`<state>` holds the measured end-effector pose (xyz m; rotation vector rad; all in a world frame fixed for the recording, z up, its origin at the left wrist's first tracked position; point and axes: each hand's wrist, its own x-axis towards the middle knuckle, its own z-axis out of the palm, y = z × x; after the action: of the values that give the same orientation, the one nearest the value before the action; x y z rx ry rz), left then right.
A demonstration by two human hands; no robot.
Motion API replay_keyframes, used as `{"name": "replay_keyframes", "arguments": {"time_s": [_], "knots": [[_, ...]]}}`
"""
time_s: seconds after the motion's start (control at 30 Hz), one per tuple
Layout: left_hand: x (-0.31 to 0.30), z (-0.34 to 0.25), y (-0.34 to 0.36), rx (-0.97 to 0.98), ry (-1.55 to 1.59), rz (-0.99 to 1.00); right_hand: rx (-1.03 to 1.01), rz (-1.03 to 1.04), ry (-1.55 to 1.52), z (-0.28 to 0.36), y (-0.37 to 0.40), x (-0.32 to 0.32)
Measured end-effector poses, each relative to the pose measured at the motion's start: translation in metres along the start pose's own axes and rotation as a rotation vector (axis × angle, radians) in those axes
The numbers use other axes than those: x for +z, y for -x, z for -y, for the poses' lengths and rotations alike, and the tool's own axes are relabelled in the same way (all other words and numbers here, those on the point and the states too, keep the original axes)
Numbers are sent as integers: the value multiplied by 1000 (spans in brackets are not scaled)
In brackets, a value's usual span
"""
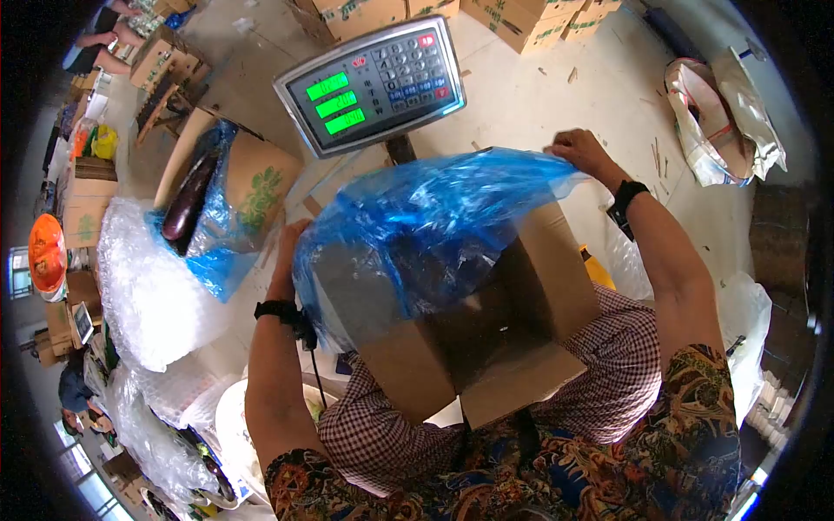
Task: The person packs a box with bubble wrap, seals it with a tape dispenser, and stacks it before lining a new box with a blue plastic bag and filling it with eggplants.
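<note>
A blue plastic bag (434,195) is spread over the far side of an open cardboard box (504,382) that stands in front of my lap. My right hand (584,151) pinches the bag's far right edge, its fingers closed. On the other side, my left hand (294,239) is at the bag's left edge, partly behind the plastic, and its fingers are hidden. Part of the box's inside shows below the bag, with its near flaps folded outward. Just beyond the bag is a scale display (373,82) with lit green readouts.
An open carton (261,178) at the left holds a dark eggplant (189,204) in blue plastic. Bubble wrap (152,286) lies beside it. A white sack (712,130) is at the far right. Cartons (521,22) stand at the back. Another person (104,39) is at the upper left.
</note>
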<state>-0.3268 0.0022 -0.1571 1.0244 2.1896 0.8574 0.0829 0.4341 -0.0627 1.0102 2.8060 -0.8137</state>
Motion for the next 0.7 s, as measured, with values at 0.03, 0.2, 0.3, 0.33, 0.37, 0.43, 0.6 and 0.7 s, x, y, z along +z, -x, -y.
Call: {"name": "replay_keyframes", "arguments": {"time_s": [0.03,0.2,0.3,0.33,0.37,0.43,0.6,0.7], "knots": [[5,-4,16,-63,97,-3,-17,38,50,-19,6,8],[2,-23,117,-406,543,-139,176,-346,135,-80,33,-3],[-30,-62,156,-405,660,-393,-198,-530,122,43,74,-62],[-37,-91,166,-392,599,-398,-377,-512,104,80,90,-70],[-42,-116,173,-374,539,-396,-501,-367,20,114,106,-68],[-48,-181,185,-313,483,-345,-745,-195,273,161,128,-41],[-46,-263,211,21,156,-94,-829,-186,814,163,112,58],[-51,-292,238,132,28,-26,-859,-184,713,155,109,44]]}}
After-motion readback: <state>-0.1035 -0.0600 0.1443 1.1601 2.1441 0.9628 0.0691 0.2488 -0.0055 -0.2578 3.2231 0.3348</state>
